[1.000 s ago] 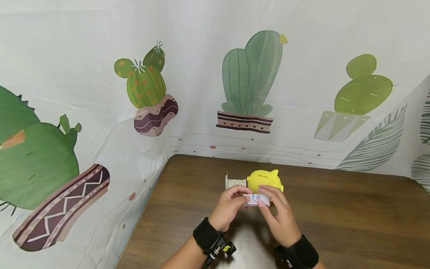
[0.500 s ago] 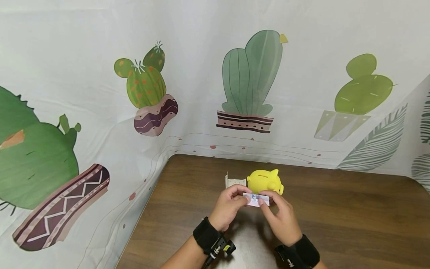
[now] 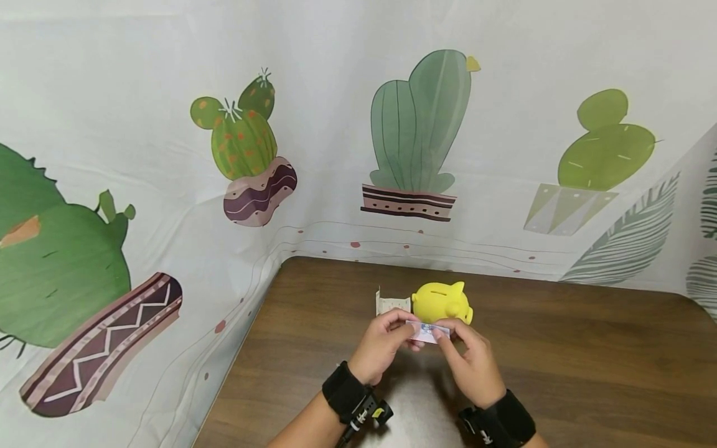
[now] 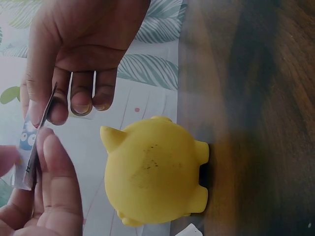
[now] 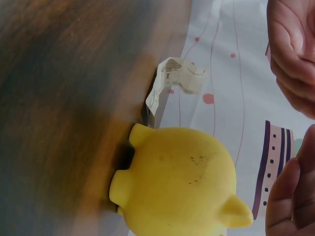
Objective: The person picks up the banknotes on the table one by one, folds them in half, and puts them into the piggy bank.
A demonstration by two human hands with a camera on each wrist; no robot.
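Note:
Both hands hold a small folded banknote [image 3: 428, 332] with a blue and pink print, in front of a yellow piggy bank [image 3: 439, 301]. My left hand [image 3: 379, 346] pinches its left end between thumb and fingers. At the right end my right hand [image 3: 473, 364] grips it the same way. Seen edge-on in the left wrist view, the banknote [image 4: 30, 155] shows a blue figure with round white eyes. The right wrist view has only parts of both hands at its edge, and the held banknote is hidden there.
Left of the piggy bank, a creased, cream banknote [image 5: 167, 78] stands partly bent up on the brown wooden table [image 3: 588, 361]. Behind the table hangs a white cloth [image 3: 330, 124] printed with cacti. Both wrists wear black straps [image 3: 346, 392] with cameras.
The fingers of my right hand have drawn back from over the piggy bank onto the banknote. The banknote's layers, spread apart earlier, now lie closer together. The piggy bank has not moved.

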